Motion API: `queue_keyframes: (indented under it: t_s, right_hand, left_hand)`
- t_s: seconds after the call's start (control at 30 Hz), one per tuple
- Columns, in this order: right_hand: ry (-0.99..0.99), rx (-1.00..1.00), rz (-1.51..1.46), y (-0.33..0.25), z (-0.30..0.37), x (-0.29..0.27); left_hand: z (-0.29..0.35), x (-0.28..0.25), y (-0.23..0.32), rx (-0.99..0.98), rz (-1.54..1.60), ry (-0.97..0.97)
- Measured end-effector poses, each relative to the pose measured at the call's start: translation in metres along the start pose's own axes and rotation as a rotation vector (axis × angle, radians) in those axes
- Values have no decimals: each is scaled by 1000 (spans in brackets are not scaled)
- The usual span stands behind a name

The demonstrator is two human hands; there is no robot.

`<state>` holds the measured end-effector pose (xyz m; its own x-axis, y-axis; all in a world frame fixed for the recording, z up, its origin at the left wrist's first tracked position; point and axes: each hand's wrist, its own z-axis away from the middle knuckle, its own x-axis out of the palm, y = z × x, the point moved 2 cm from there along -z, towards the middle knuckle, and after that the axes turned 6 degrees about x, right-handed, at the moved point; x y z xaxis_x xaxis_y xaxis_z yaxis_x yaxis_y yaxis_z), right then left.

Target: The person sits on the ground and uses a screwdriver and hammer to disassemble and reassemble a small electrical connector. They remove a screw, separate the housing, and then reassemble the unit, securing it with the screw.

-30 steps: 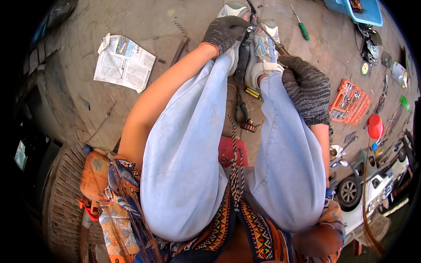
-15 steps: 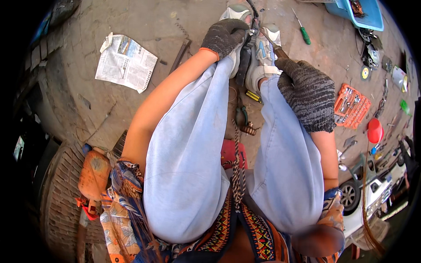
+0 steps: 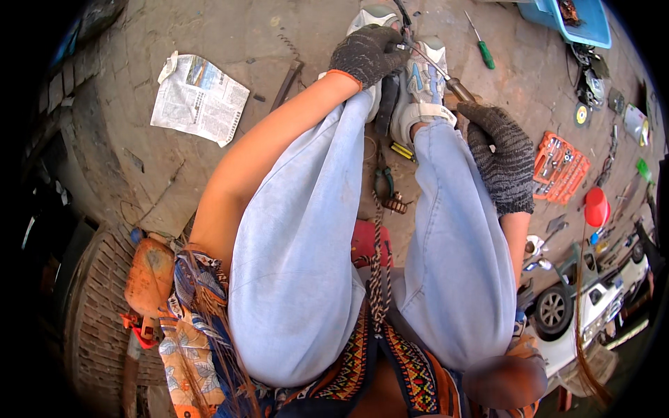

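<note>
My left hand [image 3: 369, 56], in a dark knitted glove with an orange cuff, is closed around a dark part between my shoes. The fingers mostly hide that part; a thin black length [image 3: 402, 10] sticks out beyond them. In my right hand [image 3: 500, 157], gloved alike, is a screwdriver [image 3: 459, 89] with a brown handle, held at its end. Its metal shaft slants up and left across my right shoe [image 3: 423, 73], with the tip near my left fingers. Whether the tip touches the part cannot be made out. A black strip [image 3: 387, 104] lies between the shoes.
Between my legs lie pliers [image 3: 383, 182] and a yellow tool [image 3: 402, 152]. A green-handled screwdriver [image 3: 486, 56], a blue tub [image 3: 592, 31] and an orange socket set [image 3: 559, 169] are to the right. Newspaper [image 3: 201, 99] and a dark metal bar [image 3: 286, 85] lie left.
My right hand has shifted right and slightly back with the screwdriver, whose shaft now shows more fully. My left hand has moved a little right and turned over the dark part.
</note>
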<state>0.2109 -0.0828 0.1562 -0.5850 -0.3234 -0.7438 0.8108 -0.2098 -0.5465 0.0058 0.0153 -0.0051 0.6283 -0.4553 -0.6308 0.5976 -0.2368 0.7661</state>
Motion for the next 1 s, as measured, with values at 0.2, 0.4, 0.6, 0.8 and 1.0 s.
queue_keyframes:
  t_s: [0.2,0.4,0.6,0.8,1.0]
  right_hand:
    - [132,-29,-113,85,6,31]
    - [214,164,-90,187,7,73]
    - [301,176,275,206,-40,76]
    - [355,450,142,195,-134,61]
    - [171,428,416,210,-159,63]
  left_hand:
    - [-7,-1,8,-35,-39,-81]
    - [-4,1,0,-49,-42,-54]
    - [-3,2,2,-42,-18,-40]
    - [-2,5,-2,-3,-28,3]
    - [-2,5,-4,8,-56,7]
